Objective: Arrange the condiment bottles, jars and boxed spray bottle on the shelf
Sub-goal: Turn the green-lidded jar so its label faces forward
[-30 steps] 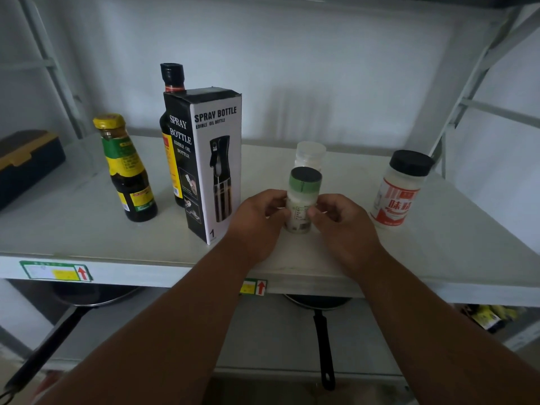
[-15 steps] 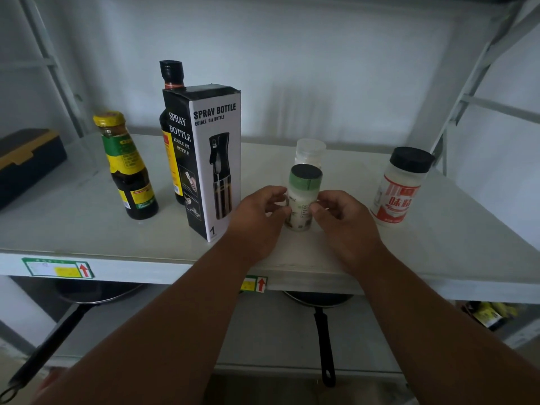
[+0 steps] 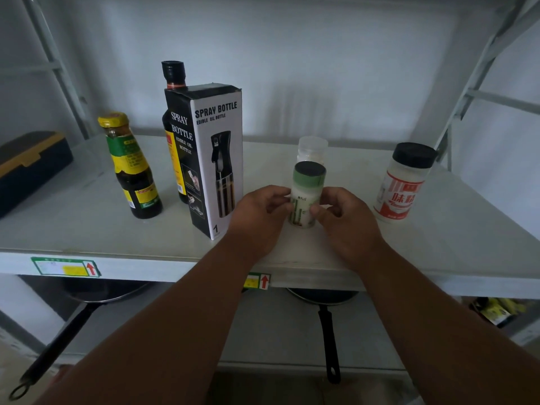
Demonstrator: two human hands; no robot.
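Head view: the left hand (image 3: 260,217) and right hand (image 3: 347,220) pinch the little green-top jar (image 3: 306,197) from both sides. It stands on the shelf (image 3: 87,235), maybe so they can turn it straight.

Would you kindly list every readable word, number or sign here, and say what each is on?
"SPRAY BOTTLE EDIBLE OIL BOTTLE" and "1": spray bottle box.
"味精": red-labelled jar.
Red up arrows: shelf-edge stickers.
Green-capped jar, yellow-capped bottle: print too small to read.

One head-worn camera looks forward and down, close to the shelf (image 3: 87,229) front.
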